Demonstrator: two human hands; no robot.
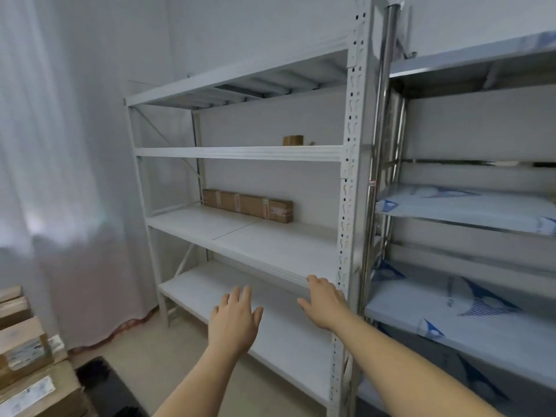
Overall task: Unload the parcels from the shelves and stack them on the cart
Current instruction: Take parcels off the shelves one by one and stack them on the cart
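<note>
Up on the white rack [346, 182] only a long parcel [247, 205] and small box [293, 140] remain, stacked parcels [25, 353] sit lower left of it, left hand [234, 319] and right hand [323, 300] both spread, empty.

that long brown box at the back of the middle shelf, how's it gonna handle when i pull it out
The long cardboard parcel looks stiff, with straight edges and several tape bands, so it probably won't sag. Being long and slim, it may swing or tip if gripped at one end; a hold near the middle seems safer. It lies flat on the white shelf, so it should slide forward rather than roll.
</note>
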